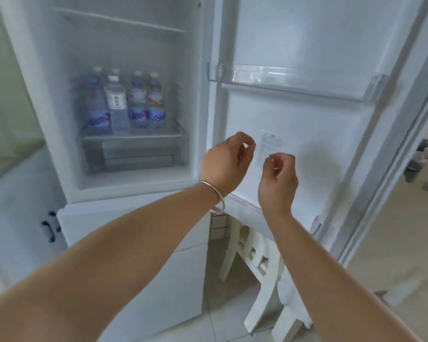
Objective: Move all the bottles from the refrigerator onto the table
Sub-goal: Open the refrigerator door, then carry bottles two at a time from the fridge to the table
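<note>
- Bottles (pixel 124 104) stood upright in the open refrigerator (pixel 59 119), long axes vertical, caps pointing up, on the lower glass shelf (pixel 131 137) at the left of the scene.
- They were packed side by side, touching or nearly so; four showed in front, with another cap behind them. Blur hid the exact count.
- Three front bottles wore blue labels; a clear bottle (pixel 116 104) with a white label stood second from the left.
- Left hand (pixel 224 166), with a silver bangle (pixel 216 198) on its wrist, hovered near the door's inner edge, fingers loosely curled, holding nothing.
- Right hand (pixel 278 180) hung just beside it, apart, fingers curled narrow and empty, before the open door (pixel 307 134).
- A white chair (pixel 257 265) stood below the door.
</note>
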